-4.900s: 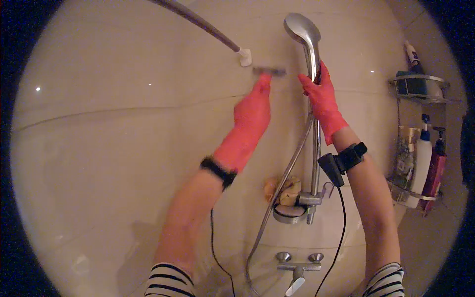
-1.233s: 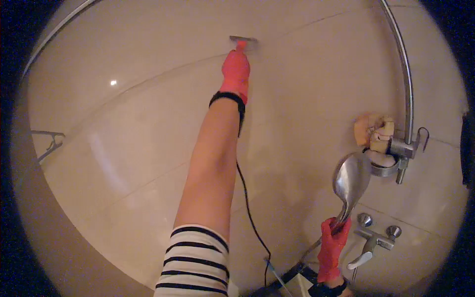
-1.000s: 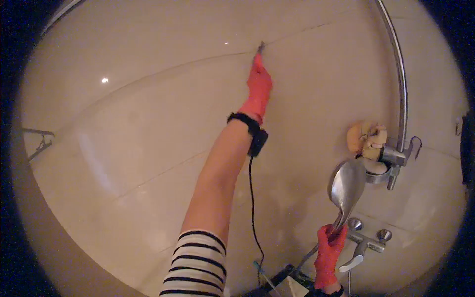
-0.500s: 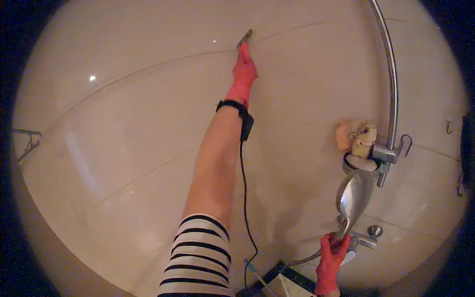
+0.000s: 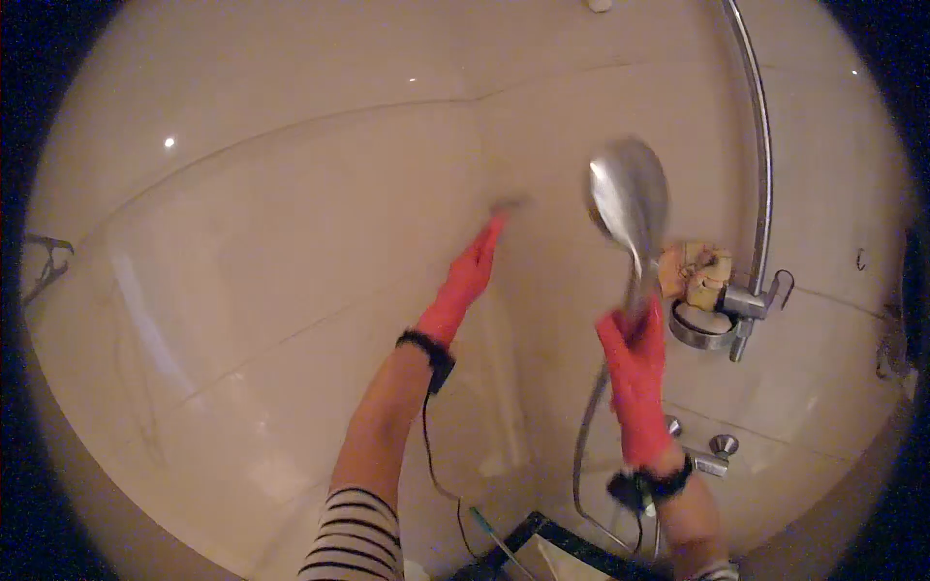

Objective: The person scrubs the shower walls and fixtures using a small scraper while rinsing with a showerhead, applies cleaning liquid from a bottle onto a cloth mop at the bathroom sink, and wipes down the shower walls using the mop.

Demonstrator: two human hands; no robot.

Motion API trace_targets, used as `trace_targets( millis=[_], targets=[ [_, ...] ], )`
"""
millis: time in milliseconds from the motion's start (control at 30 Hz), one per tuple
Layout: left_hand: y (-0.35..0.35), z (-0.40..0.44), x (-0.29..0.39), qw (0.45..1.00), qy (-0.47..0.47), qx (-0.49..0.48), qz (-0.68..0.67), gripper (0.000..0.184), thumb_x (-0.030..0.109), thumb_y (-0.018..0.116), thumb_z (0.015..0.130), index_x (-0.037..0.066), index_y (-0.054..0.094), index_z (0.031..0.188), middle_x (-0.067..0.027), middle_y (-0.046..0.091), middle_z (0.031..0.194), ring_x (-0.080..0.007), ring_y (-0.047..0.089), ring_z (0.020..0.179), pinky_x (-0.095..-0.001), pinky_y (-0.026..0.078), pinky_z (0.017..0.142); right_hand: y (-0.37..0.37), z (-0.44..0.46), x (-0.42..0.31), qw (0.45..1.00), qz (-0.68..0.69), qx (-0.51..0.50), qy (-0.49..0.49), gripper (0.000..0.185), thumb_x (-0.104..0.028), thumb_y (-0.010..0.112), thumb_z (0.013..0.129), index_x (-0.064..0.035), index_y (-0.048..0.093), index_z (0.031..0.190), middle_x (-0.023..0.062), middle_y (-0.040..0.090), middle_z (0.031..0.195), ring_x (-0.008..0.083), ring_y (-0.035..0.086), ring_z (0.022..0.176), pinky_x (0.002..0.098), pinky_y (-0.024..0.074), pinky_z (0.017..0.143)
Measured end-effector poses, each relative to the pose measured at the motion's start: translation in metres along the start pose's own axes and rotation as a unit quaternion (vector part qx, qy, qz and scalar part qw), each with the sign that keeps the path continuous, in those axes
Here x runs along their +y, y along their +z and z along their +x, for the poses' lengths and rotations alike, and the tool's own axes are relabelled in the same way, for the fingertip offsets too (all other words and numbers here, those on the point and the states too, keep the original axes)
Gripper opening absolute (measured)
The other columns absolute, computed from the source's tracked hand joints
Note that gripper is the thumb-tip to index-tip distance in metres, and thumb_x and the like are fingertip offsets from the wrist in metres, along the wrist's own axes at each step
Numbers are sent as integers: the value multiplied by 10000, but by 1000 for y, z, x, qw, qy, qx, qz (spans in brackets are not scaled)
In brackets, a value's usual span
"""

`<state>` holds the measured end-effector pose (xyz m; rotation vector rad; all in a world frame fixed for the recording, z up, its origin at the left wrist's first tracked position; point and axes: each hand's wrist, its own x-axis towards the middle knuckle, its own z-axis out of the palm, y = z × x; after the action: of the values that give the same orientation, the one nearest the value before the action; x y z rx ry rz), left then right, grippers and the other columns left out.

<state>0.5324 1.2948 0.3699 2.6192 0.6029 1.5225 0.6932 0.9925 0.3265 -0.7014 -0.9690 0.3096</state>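
My right hand [image 5: 636,387], in a pink rubber glove, is wrapped round the handle of a silver shower head [image 5: 630,194]. The head is raised in front of the tiled wall, and its hose [image 5: 581,455] hangs down from it. Nearer the wall corner, my left hand [image 5: 465,276], also gloved in pink, is closed on a small, thin, dark grey tool [image 5: 510,204]. Motion blur hides what kind of tool it is. Whether it touches the wall I cannot tell.
A metal rail [image 5: 765,165] runs up the right wall, with a round soap dish [image 5: 699,334] and a yellow-orange sponge [image 5: 697,271] beside its lower end. Below are the tap fittings [image 5: 712,460]. A dark-edged tray or shelf [image 5: 533,528] lies at the bottom, with a thin stick across it.
The shower head has come up and left in my right hand, from low by the taps. My left hand has moved down from the upper tile line with the small tool.
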Motion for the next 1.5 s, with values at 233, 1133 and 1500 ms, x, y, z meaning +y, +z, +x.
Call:
trace_targets(
  millis=[233, 1133, 1500],
  targets=[
    [8, -241, 90, 987, -101, -25, -121, 408, 250, 283, 990, 69, 414, 1332, -73, 459, 1346, -184, 400, 1263, -291, 274, 1057, 124, 172, -39, 967, -66, 0, -245, 642, -172, 672, 779, -55, 364, 1330, 77, 574, 970, 163, 530, 776, 284, 459, 726],
    [-136, -667, 229, 741, -633, -161, 158, 694, -72, 385, 755, 90, 240, 1414, -153, 384, 1386, -277, 435, 1206, -337, 351, 1002, -35, -357, 202, 904, -46, -28, 424, 254, -75, 678, 788, -64, 526, 991, -13, 571, 897, 93, 519, 830, 248, 425, 764],
    [-201, -733, 153, 664, -685, -195, 228, 509, 211, 594, 799, 9, 383, 1216, -198, 614, 911, -347, 617, 835, -430, 495, 718, -125, -401, 191, 894, -108, 34, 433, 238, -47, 662, 771, -74, 540, 973, 35, 586, 934, 143, 543, 874, 278, 419, 786]
  ],
)
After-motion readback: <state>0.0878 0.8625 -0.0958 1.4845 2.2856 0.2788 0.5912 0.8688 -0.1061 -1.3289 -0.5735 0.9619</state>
